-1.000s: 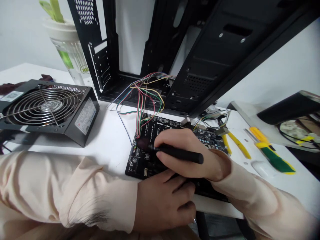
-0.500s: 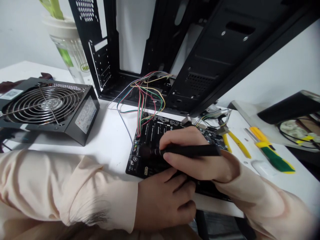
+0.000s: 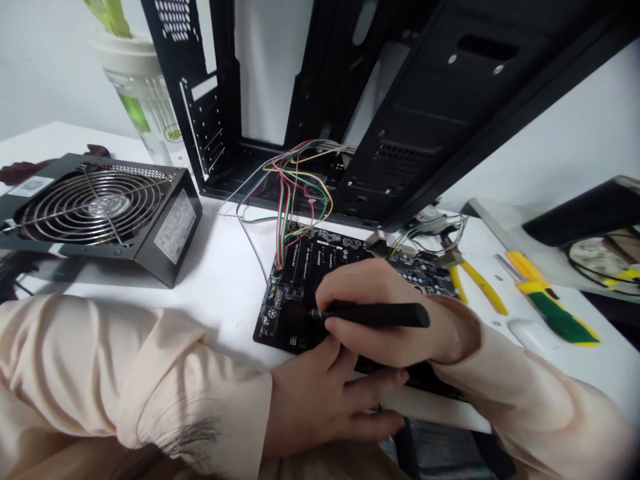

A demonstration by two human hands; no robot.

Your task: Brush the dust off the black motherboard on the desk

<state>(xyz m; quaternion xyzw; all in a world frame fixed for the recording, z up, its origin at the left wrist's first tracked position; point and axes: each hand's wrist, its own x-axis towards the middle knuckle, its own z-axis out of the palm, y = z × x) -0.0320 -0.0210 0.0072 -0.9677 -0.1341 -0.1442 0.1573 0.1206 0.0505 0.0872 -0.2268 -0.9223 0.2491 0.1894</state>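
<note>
1. Right hand (image 3: 400, 320): the fingers (image 3: 350, 283) are pressed together, pinching a black pen-shaped tool (image 3: 375, 315) held nearly level, its tip over the motherboard; contact is hidden.
2. Left hand (image 3: 320, 407): the fingers (image 3: 380, 380) are spread, lying against the near edge of the board; the grip is unclear.
3. Black motherboard (image 3: 320, 257): flat on the white tabletop (image 3: 225, 293), between both hands and the case.
4. Coloured wires (image 3: 295, 187): a loose bundle running from the case down to the board.
5. Black computer case (image 3: 430, 120): open metal chassis standing behind the board.
6. Power supply unit (image 3: 100, 213): at left, fan grille facing up.
7. Yellow-handled pliers (image 3: 480, 287) and a yellow-and-green screwdriver (image 3: 555, 320): lying at right, apart from the board.
</note>
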